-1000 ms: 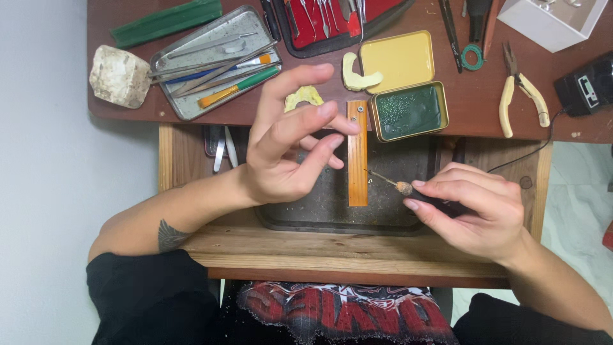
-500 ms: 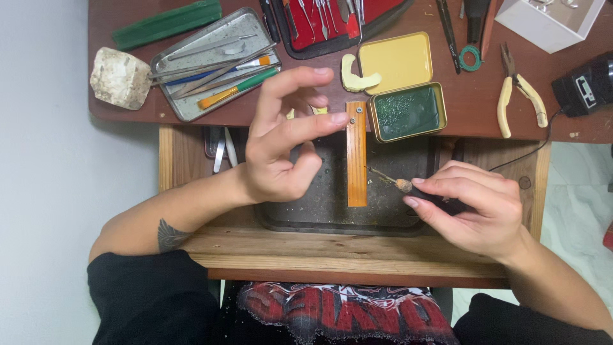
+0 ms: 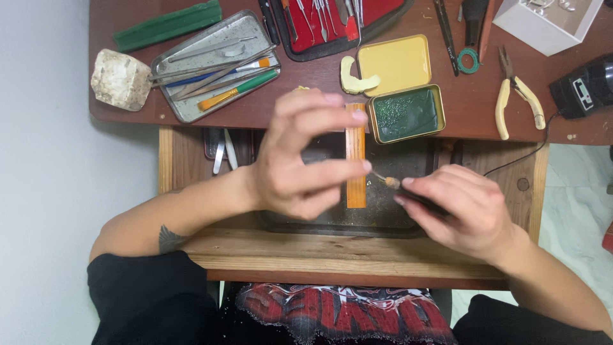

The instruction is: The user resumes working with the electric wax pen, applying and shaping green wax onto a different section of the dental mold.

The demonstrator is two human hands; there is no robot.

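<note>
My left hand [image 3: 300,156] hovers over an orange wooden peg [image 3: 355,188] that juts out above a dark tray [image 3: 383,220]. Its fingers are curled and blurred, and the thumb tip reaches toward a small bur tip [image 3: 387,181]. Whether something tiny is pinched in this hand does not show. My right hand [image 3: 463,211] grips a dark pen-like rotary tool [image 3: 421,201], and its bur tip points left, just short of my left thumb. A thin cord [image 3: 511,163] runs from this hand up to the right.
On the brown desk stand an open green tin [image 3: 406,114] with its yellow lid [image 3: 396,62], a metal tray of brushes and files [image 3: 214,64], a pale stone [image 3: 120,79], a green bar [image 3: 167,24], a red-lined tool case [image 3: 322,22], cream-handled pliers [image 3: 516,102], a white box [image 3: 546,22] and a black device [image 3: 584,89].
My left hand has dropped and closed its spread fingers, with the thumb coming down toward the bur tip. The right hand holds the tool in about the same place.
</note>
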